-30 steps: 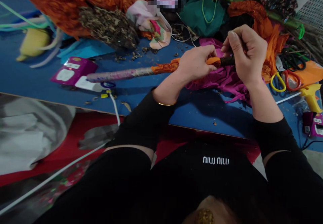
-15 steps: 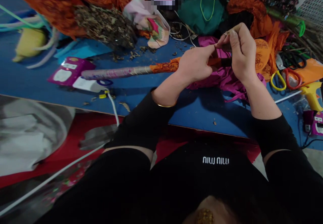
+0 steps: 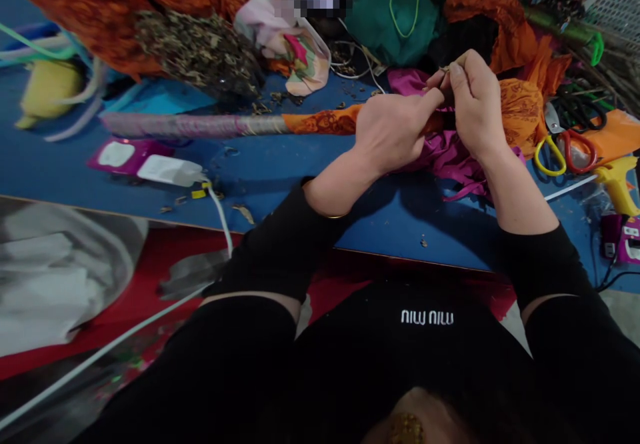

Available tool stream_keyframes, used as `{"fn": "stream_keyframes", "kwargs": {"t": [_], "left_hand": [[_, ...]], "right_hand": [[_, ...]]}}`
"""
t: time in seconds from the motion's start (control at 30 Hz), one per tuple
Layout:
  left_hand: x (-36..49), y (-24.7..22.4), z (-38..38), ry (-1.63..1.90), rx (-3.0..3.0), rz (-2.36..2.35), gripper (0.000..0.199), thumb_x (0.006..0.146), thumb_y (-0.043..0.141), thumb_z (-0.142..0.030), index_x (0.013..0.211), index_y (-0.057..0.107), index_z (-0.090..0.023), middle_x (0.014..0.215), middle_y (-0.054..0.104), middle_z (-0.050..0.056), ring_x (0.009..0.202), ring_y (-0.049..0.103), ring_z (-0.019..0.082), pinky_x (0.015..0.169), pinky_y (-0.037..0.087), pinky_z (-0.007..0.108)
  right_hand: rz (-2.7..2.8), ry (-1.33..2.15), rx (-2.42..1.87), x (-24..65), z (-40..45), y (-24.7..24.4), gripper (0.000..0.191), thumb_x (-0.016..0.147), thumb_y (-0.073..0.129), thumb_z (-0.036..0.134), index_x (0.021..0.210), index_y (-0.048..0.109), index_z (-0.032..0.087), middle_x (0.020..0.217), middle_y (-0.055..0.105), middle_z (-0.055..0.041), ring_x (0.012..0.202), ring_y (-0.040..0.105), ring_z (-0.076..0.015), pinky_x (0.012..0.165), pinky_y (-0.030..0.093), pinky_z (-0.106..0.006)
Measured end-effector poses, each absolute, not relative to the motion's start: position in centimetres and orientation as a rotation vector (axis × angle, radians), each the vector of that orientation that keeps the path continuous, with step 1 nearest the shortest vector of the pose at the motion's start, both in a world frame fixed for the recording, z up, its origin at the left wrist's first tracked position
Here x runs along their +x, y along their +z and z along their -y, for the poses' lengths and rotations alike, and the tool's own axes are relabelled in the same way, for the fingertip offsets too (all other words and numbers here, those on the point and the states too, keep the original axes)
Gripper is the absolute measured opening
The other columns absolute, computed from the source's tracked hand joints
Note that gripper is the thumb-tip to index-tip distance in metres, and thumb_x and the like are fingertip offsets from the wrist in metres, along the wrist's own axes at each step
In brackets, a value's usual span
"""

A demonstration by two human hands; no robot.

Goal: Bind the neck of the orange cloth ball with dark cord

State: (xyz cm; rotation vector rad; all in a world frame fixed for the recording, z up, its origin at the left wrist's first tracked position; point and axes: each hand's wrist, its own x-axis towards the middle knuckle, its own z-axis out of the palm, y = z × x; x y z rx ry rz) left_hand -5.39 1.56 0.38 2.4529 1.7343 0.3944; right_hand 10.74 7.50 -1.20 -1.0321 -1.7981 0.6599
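Observation:
A long cloth-wrapped stick (image 3: 250, 126) lies nearly level above the table, patterned orange near my hand and pale purple and grey toward its left end. My left hand (image 3: 393, 127) is closed around the orange part. Just right of it, my right hand (image 3: 475, 101) is closed in a pinch, its fingertips meeting those of my left hand. Whatever it pinches is too small to make out. Magenta cloth (image 3: 450, 164) lies under both hands. Beyond my right hand sits a round orange cloth bundle (image 3: 520, 107); my hand hides whether it joins the stick.
Scissors with yellow and red handles (image 3: 550, 157) and a yellow glue gun (image 3: 617, 181) lie at right. A purple-and-white power strip (image 3: 120, 157) with a white plug sits at left. Dried plant matter (image 3: 200, 51), orange cloth (image 3: 100, 11) and green cloth (image 3: 395, 21) line the back.
The stick's left end has swung up and left, off the power strip. My left hand has turned slightly with it, and my right hand keeps its pinch.

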Motion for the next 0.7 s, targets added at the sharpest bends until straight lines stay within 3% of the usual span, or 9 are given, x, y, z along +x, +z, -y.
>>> {"fn": "stream_keyframes", "kwargs": {"t": [0.13, 0.27, 0.37, 0.43, 0.6, 0.7], "left_hand": [[-5.6, 0.1, -1.7, 0.401, 2.473, -1.726, 0.051, 0.098, 0.052, -0.027, 0.146, 0.068, -0.031, 0.132, 0.08, 0.009, 0.12, 0.073, 0.036, 0.094, 0.051, 0.047], [-6.1, 0.4, -1.8, 0.473, 2.44, -1.791, 0.053, 0.092, 0.06, -0.022, 0.145, 0.07, -0.028, 0.126, 0.083, 0.006, 0.118, 0.075, 0.034, 0.094, 0.054, 0.047], [-6.9, 0.7, -2.0, 0.566, 2.369, -1.831, 0.047, 0.09, 0.066, -0.024, 0.136, 0.075, -0.028, 0.117, 0.084, 0.007, 0.113, 0.077, 0.036, 0.092, 0.055, 0.048], [-7.6, 0.6, -2.4, 0.643, 2.325, -1.821, 0.043, 0.088, 0.069, -0.027, 0.13, 0.077, -0.033, 0.111, 0.085, 0.005, 0.109, 0.077, 0.035, 0.091, 0.055, 0.048], [-9.1, 0.0, -3.4, 0.848, 2.235, -1.619, 0.028, 0.083, 0.076, -0.035, 0.111, 0.08, -0.034, 0.099, 0.083, 0.002, 0.101, 0.075, 0.032, 0.088, 0.056, 0.044], [-9.5, -0.1, -3.8, 0.804, 2.189, -1.503, 0.024, 0.078, 0.08, -0.034, 0.101, 0.08, -0.029, 0.096, 0.081, 0.002, 0.095, 0.074, 0.029, 0.087, 0.056, 0.043]], "right_hand": [[1.761, 0.8, -1.046, 10.4, -7.1, -0.5, 0.038, 0.109, 0.053, 0.052, 0.079, 0.043, 0.032, 0.093, 0.077, -0.0025, 0.093, 0.072, -0.0218, 0.092, 0.061, -0.036], [1.582, 0.987, -1.014, 10.7, -5.6, 1.8, 0.032, 0.103, 0.061, 0.025, 0.072, 0.057, 0.03, 0.077, 0.07, -0.0006, 0.073, 0.069, -0.0187, 0.071, 0.06, -0.033], [1.571, 1.041, -1.055, 12.4, -4.2, 4.3, 0.033, 0.1, 0.069, 0.024, 0.068, 0.061, 0.027, 0.056, 0.059, 0.0032, 0.047, 0.054, -0.014, 0.047, 0.042, -0.029], [1.683, 1.004, -1.043, 14.3, -3.7, 5.9, 0.033, 0.096, 0.073, 0.024, 0.064, 0.065, 0.026, 0.051, 0.055, 0.0035, 0.041, 0.046, -0.0119, 0.042, 0.031, -0.03], [1.739, 0.916, -1.121, 19.5, -4.9, 7.2, 0.024, 0.089, 0.077, 0.023, 0.066, 0.075, 0.028, 0.066, 0.066, 0.0, 0.043, 0.037, -0.0097, 0.047, 0.016, -0.035], [1.657, 0.863, -1.178, 21.8, -7.2, 5.8, 0.02, 0.087, 0.078, 0.03, 0.068, 0.075, 0.032, 0.073, 0.071, 0.0011, 0.048, 0.036, -0.0121, 0.049, 0.021, -0.035]]}}
